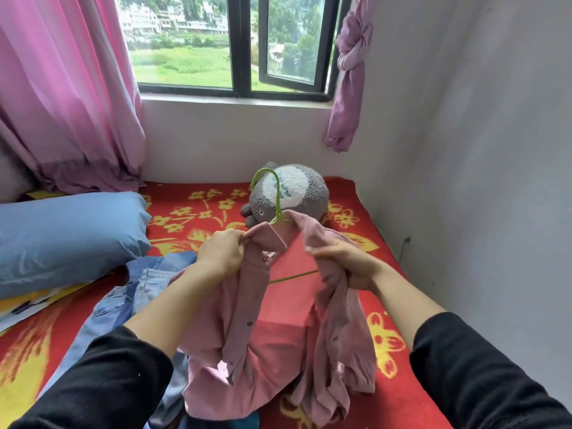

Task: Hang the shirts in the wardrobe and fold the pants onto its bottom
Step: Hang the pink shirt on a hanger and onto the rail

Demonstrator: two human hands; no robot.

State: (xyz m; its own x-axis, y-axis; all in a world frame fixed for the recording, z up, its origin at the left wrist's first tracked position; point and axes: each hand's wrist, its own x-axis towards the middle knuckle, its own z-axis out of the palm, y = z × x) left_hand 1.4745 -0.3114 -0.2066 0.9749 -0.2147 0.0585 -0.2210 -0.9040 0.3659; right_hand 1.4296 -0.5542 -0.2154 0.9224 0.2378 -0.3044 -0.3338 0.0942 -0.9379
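Now, pink corduroy button shirt (247,305) held above red flowered bed (185,218), draped on thin green wire hanger (294,276). Left hand (221,252) pinches collar edge, right hand (343,261) clenches other front. Better pull both shoulders evenly over hanger ends, keep hook free.

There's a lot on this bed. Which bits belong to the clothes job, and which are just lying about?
Part of the job:
- pink shirt, gripped by left hand and right hand
- green hanger inside its collar
- blue jeans heaped on the bed

Just lying about:
- grey plush toy
- blue pillow
- pink curtain
- red blanket
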